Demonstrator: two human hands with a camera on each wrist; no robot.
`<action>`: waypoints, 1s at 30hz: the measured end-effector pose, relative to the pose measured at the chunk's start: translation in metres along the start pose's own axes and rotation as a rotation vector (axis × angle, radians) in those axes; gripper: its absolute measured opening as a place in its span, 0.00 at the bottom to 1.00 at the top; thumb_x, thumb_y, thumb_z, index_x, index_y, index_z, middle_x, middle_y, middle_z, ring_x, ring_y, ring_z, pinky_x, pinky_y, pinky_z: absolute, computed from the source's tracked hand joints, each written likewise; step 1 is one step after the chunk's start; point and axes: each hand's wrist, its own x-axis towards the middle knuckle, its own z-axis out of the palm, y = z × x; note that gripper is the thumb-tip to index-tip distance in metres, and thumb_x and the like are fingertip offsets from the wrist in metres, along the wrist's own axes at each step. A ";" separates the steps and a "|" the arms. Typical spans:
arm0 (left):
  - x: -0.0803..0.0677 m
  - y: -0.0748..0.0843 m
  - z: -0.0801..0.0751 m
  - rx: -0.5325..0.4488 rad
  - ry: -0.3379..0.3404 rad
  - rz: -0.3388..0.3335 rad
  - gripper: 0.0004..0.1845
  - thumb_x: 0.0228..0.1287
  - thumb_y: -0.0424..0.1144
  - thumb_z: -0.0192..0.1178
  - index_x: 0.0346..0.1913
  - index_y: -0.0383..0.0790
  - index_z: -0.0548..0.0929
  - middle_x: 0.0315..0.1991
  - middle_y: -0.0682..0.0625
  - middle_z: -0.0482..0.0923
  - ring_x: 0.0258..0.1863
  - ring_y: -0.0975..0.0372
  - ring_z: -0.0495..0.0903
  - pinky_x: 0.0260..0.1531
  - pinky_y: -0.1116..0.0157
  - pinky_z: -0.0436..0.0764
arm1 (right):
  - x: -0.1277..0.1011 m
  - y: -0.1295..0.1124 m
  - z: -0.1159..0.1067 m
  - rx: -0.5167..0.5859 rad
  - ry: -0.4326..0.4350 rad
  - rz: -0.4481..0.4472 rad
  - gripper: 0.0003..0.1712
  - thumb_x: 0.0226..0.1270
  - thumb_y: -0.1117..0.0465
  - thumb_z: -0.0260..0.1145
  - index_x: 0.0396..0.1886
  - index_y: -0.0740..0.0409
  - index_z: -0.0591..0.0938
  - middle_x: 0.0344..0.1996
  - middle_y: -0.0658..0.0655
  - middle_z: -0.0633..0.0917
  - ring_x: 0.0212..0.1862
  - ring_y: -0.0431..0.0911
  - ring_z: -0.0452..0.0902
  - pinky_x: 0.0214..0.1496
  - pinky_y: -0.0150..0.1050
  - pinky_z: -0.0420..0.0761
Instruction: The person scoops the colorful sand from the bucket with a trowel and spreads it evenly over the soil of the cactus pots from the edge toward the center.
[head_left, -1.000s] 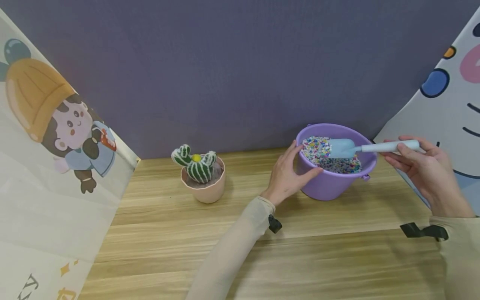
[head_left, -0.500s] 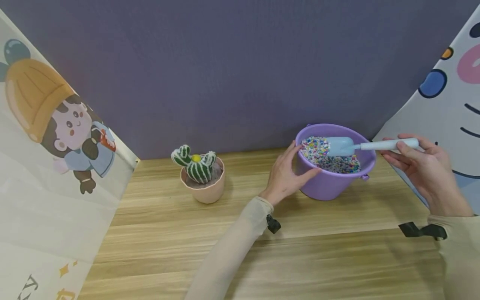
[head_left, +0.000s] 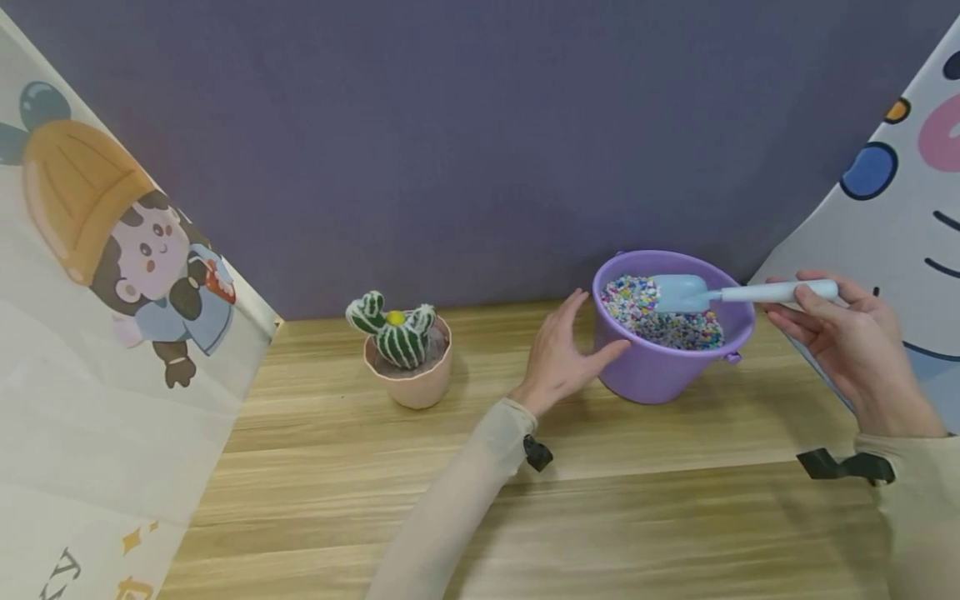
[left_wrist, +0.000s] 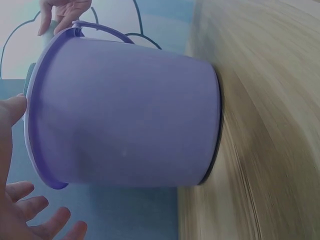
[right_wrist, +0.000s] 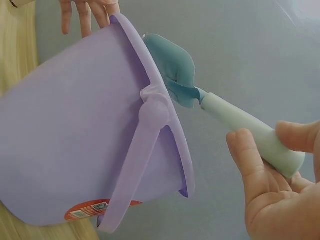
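Note:
A purple bucket (head_left: pixel 660 375) stands on the table at the right in the head view, part filled with small multicoloured beads (head_left: pixel 681 330). Over the beads lies the pale blue blade of a toy shovel (head_left: pixel 678 293). My right hand (head_left: pixel 858 346) holds its whitish handle (right_wrist: pixel 235 117), thumb on top and fingers beneath. To the bucket's left, my left hand (head_left: pixel 558 358) has its fingers spread. Its thumb is close to the rim; whether it touches, I cannot tell. In the left wrist view the other fingertips (left_wrist: pixel 59 220) are apart from the bucket (left_wrist: pixel 125 115).
A potted cactus (head_left: pixel 405 354) in a peach pot stands left of my left hand. The wooden table (head_left: pixel 337 483) meets a dark fabric panel (head_left: pixel 450 150) behind. Printed panels stand at the left (head_left: pixel 67 417) and right (head_left: pixel 825 242). The bucket's handle (right_wrist: pixel 135 165) hangs down its side.
My left hand has shifted slightly left, its fingers drawing away from the bucket's rim. The right hand and the toy shovel have hardly moved.

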 end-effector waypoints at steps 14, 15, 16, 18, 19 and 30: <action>-0.011 -0.014 -0.018 -0.023 0.020 -0.021 0.49 0.64 0.67 0.68 0.84 0.55 0.62 0.86 0.59 0.56 0.84 0.54 0.60 0.81 0.43 0.65 | -0.001 0.005 0.004 0.058 -0.012 0.004 0.10 0.81 0.74 0.56 0.51 0.66 0.83 0.44 0.64 0.94 0.41 0.53 0.94 0.45 0.41 0.93; -0.012 -0.014 -0.019 -0.021 0.023 -0.019 0.49 0.64 0.67 0.68 0.84 0.55 0.62 0.86 0.58 0.56 0.84 0.54 0.60 0.81 0.43 0.64 | 0.000 0.006 0.005 0.056 -0.014 0.003 0.10 0.81 0.74 0.56 0.51 0.66 0.83 0.45 0.64 0.94 0.41 0.52 0.94 0.45 0.41 0.93; -0.013 -0.015 -0.021 -0.019 0.025 -0.016 0.49 0.64 0.67 0.68 0.84 0.55 0.62 0.86 0.58 0.56 0.84 0.54 0.61 0.81 0.44 0.65 | 0.000 0.006 0.005 0.056 -0.016 0.002 0.11 0.81 0.74 0.56 0.51 0.66 0.83 0.45 0.64 0.94 0.41 0.52 0.94 0.45 0.41 0.93; -0.014 -0.016 -0.023 -0.015 0.029 -0.012 0.49 0.65 0.66 0.68 0.84 0.54 0.63 0.86 0.58 0.57 0.84 0.54 0.61 0.81 0.43 0.65 | -0.001 0.007 0.006 0.058 -0.017 0.002 0.11 0.81 0.74 0.56 0.51 0.66 0.83 0.45 0.64 0.94 0.41 0.52 0.94 0.46 0.41 0.93; -0.015 -0.018 -0.024 -0.009 0.033 -0.008 0.49 0.65 0.66 0.68 0.84 0.54 0.63 0.86 0.57 0.57 0.83 0.54 0.61 0.81 0.44 0.65 | -0.001 0.007 0.007 0.057 -0.018 0.003 0.11 0.81 0.73 0.56 0.51 0.66 0.83 0.45 0.64 0.94 0.41 0.52 0.94 0.46 0.41 0.93; -0.022 -0.023 -0.041 0.011 0.058 -0.001 0.48 0.65 0.65 0.68 0.84 0.54 0.63 0.85 0.55 0.59 0.83 0.53 0.62 0.81 0.44 0.64 | -0.003 0.011 0.014 0.103 -0.038 0.019 0.11 0.81 0.74 0.55 0.52 0.68 0.83 0.45 0.66 0.93 0.42 0.53 0.94 0.47 0.42 0.92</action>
